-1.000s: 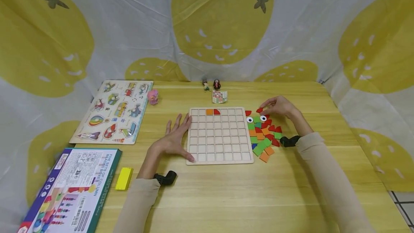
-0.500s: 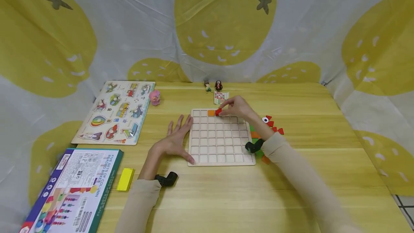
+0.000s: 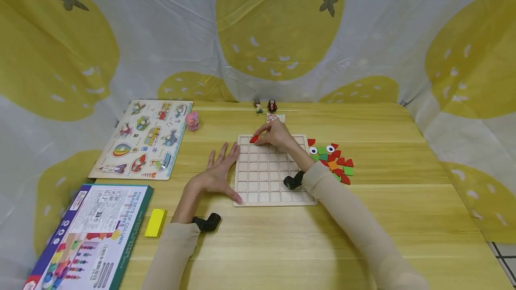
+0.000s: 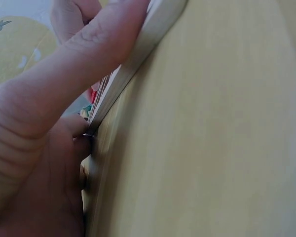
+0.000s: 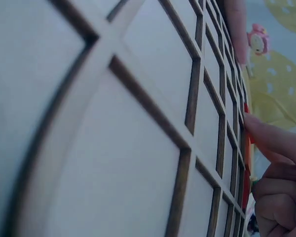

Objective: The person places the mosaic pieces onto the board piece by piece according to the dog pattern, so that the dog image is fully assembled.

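Note:
A square wooden grid board (image 3: 264, 176) lies in mid-table. My right hand (image 3: 278, 135) pinches a red rounded tile (image 3: 253, 139) between thumb and fingertips, at the second cell of the far row. In the right wrist view an orange tile (image 5: 247, 148) and another red tile (image 5: 245, 190) sit along the same row; the hand covers them in the head view. My left hand (image 3: 215, 176) lies spread along the board's left side, thumb (image 4: 89, 59) on the near-left corner. Touching the right edge is a loose pile of red, green and orange tiles (image 3: 348, 171), partly hidden by the right forearm.
Beyond the board lie a small patterned card (image 3: 281, 117) and two figurines (image 3: 272, 105). At left are a vehicle puzzle board (image 3: 131, 147), a pink toy (image 3: 192, 121), a boxed bead set (image 3: 101, 218) and a yellow block (image 3: 155, 223).
From the tile pile at right, my right hand has carried the red tile left over the board, past the fourth cell to the second. The left hand has stayed in place.

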`<act>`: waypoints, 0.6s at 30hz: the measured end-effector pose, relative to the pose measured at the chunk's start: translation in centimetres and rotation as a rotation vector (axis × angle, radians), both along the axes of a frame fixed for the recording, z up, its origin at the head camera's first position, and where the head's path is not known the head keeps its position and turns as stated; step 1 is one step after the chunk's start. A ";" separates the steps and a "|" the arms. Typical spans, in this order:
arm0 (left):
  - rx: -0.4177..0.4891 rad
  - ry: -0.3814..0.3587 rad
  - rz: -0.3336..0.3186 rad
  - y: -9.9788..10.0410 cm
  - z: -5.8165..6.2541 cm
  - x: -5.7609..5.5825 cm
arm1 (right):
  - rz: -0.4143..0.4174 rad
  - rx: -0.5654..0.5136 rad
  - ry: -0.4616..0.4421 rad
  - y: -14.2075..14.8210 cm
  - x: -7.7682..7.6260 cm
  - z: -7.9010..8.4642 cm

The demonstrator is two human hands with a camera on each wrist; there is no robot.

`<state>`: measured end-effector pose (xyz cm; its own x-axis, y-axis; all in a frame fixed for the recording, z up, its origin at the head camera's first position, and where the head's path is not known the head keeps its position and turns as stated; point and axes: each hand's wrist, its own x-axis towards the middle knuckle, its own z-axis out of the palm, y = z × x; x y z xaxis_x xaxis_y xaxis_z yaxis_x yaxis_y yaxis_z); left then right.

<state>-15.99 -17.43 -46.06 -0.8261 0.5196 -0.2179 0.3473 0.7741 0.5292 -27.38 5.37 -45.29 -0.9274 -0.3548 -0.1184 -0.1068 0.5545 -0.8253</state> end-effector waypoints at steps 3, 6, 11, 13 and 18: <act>0.010 0.000 0.000 0.0 0.1 -0.1 | 0.010 -0.002 -0.019 0.0 -0.2 -0.2; 0.018 -0.006 0.006 0.0 0.1 0.0 | 0.023 -0.003 -0.032 0.0 -0.3 -0.3; 0.027 -0.008 0.009 0.0 -0.1 0.0 | 0.042 -0.007 -0.049 0.2 -0.3 -0.2; 0.028 -0.007 0.009 0.0 -0.2 -0.1 | 0.039 -0.003 -0.060 0.5 -0.2 0.1; 0.023 -0.006 0.009 0.0 -0.3 -0.1 | 0.007 0.014 -0.071 3.3 0.2 1.5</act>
<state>-16.12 -17.44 -46.32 -0.8296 0.5169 -0.2112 0.3371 0.7651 0.5486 -27.17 8.64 -43.74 -0.9140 -0.3589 -0.1891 -0.0516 0.5653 -0.8233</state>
